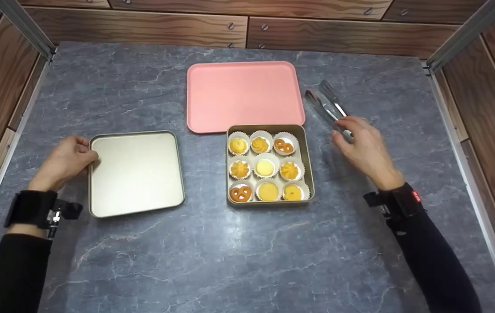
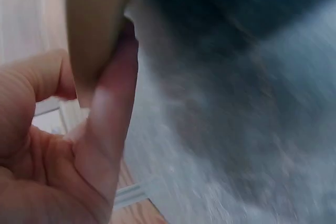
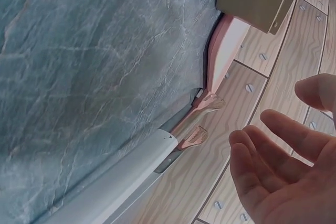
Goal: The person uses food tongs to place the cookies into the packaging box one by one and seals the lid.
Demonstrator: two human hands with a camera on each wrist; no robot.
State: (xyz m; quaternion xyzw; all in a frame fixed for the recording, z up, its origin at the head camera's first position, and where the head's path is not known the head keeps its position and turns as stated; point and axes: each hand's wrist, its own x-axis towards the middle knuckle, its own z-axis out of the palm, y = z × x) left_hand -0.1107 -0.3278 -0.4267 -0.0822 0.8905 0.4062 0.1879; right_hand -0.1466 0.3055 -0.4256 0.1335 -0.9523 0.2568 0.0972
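My left hand (image 1: pixel 67 158) pinches the left edge of a square metal tin lid (image 1: pixel 136 174). In the left wrist view, thumb and fingers (image 2: pixel 113 103) take the lid's rim (image 2: pixel 97 24) between them. To the right, my right hand (image 1: pixel 364 148) hovers over the handle end of the metal tongs (image 1: pixel 327 108). The right wrist view shows its fingers (image 3: pixel 273 156) spread and loosely bent, apart from the tongs (image 3: pixel 131 166). An open square tin (image 1: pixel 310 174) stands mid-table, holding several paper cups with cookies (image 1: pixel 264 168) and small pretzels (image 1: pixel 240 192).
A pink tray (image 1: pixel 245 95) lies behind the tin, close to its back edge. The grey marble-patterned table (image 1: pixel 230 261) is bordered by wood-patterned panels (image 1: pixel 143 28) at the back and sides. Metal rails run along the table's side edges.
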